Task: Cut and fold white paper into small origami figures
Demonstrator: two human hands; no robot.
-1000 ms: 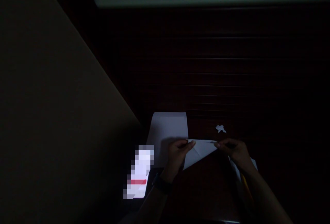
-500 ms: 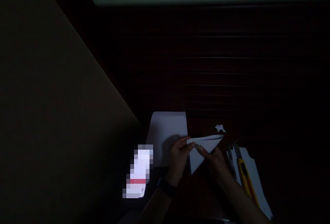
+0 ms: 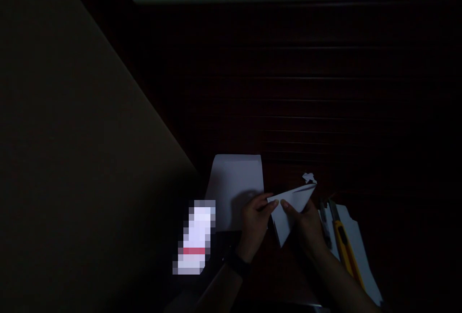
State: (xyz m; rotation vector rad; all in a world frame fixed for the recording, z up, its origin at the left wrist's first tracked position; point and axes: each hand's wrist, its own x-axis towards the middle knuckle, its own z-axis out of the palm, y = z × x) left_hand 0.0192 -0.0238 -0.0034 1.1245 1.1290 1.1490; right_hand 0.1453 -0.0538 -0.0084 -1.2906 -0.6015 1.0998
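A white sheet of paper folded into a triangle (image 3: 288,217) is held up between both hands, one corner toward me and another toward the upper right. My left hand (image 3: 255,219) pinches its left edge, thumb on the front face and fingers behind. My right hand (image 3: 308,224) grips it from the right, with the thumb pressed on the face close to the left thumb. The right fingers are mostly hidden behind the paper. A dark band circles my left wrist.
Left of my hands lies a stack of white paper (image 3: 236,178). A lit, blurred-out screen (image 3: 197,236) is nearer me. On the right, a yellow utility knife (image 3: 346,253) rests on white paper (image 3: 363,250). A small paper scrap (image 3: 309,177) lies beyond. The scene is dark.
The folded paper has turned slightly, its lower corner swinging right and its right tip rising. Both hands have shifted a little to the right, and the thumbs have moved slightly apart.
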